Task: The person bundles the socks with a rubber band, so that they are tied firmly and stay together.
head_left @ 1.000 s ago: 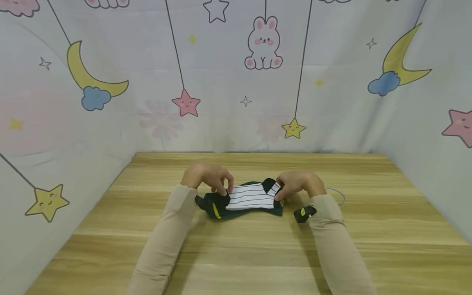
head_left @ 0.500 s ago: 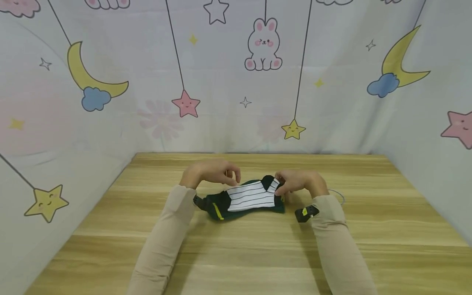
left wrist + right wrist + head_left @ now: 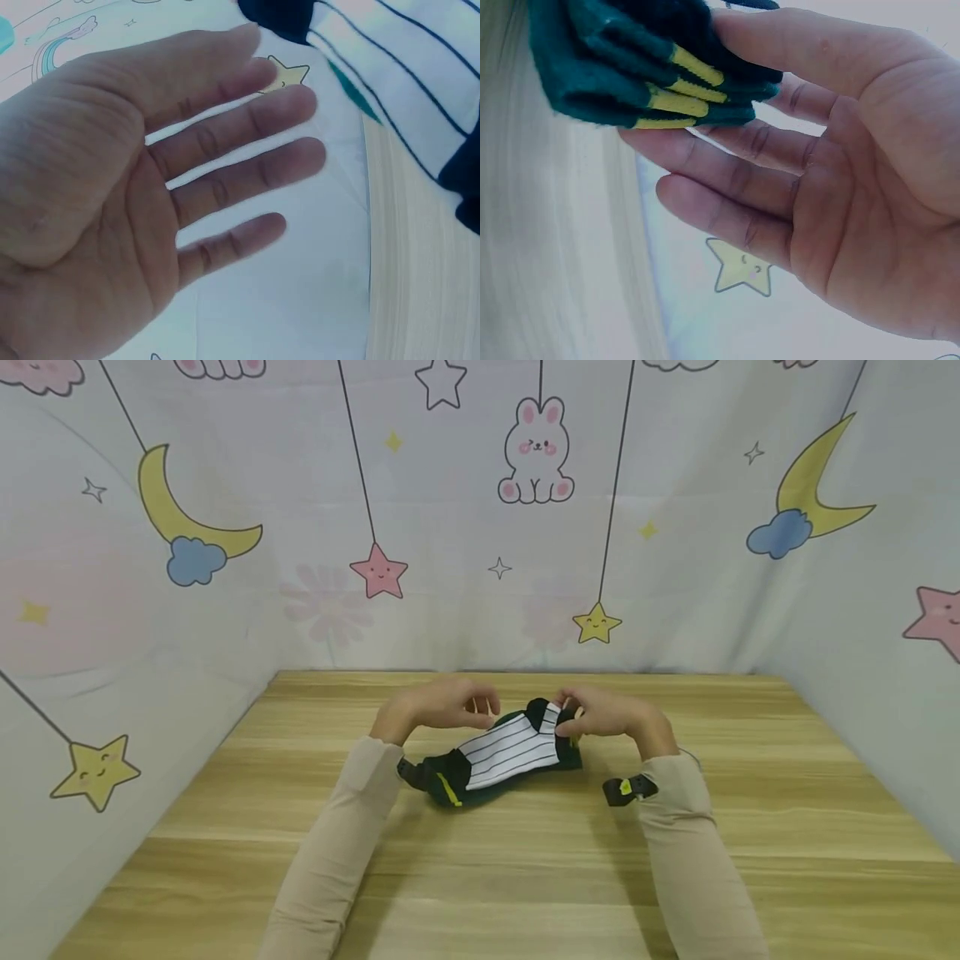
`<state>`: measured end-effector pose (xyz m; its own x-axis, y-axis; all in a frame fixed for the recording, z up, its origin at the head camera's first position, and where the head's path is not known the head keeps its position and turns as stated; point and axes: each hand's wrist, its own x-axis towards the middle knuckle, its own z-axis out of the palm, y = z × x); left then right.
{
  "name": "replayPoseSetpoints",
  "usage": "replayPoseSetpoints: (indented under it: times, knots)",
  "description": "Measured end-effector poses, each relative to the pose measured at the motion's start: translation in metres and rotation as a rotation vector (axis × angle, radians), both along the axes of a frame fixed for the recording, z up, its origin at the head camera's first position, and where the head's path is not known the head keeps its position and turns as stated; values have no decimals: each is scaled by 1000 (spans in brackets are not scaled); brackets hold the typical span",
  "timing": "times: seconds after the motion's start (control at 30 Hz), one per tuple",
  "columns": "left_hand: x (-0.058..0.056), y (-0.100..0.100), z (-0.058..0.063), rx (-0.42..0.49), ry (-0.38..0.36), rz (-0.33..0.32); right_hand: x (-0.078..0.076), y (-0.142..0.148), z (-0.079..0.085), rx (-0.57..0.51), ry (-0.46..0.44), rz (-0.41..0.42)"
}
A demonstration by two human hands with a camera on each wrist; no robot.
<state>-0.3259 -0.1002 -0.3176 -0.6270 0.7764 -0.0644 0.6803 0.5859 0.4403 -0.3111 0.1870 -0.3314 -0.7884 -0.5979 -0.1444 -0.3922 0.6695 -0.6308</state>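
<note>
Fabric in dark green with yellow bands lies under the white striped sock over the tabletop, my right hand pinching both at the sock's right end while my left hand, fingers extended and parted, hangs just beyond the sock's far edge.

The head view is evenly, softly lit, with faint shadows cast on the tabletop beside both sleeves. In the wrist views, the left hand and right hand are shaded against a washed-out backdrop.
</note>
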Motion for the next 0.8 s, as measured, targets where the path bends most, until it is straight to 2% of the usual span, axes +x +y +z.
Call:
replayPoseSetpoints:
  times: [0.17,0.4,0.8]
  knots:
    - [1,3,-1,58,70,-15,5,-3,8,-37,42,13]
    - [2,10,3,115,86,6,9,-7,20,-96,131,-2]
    - [6,18,2,181,164,24,19,-12,33,-156,216,-5]
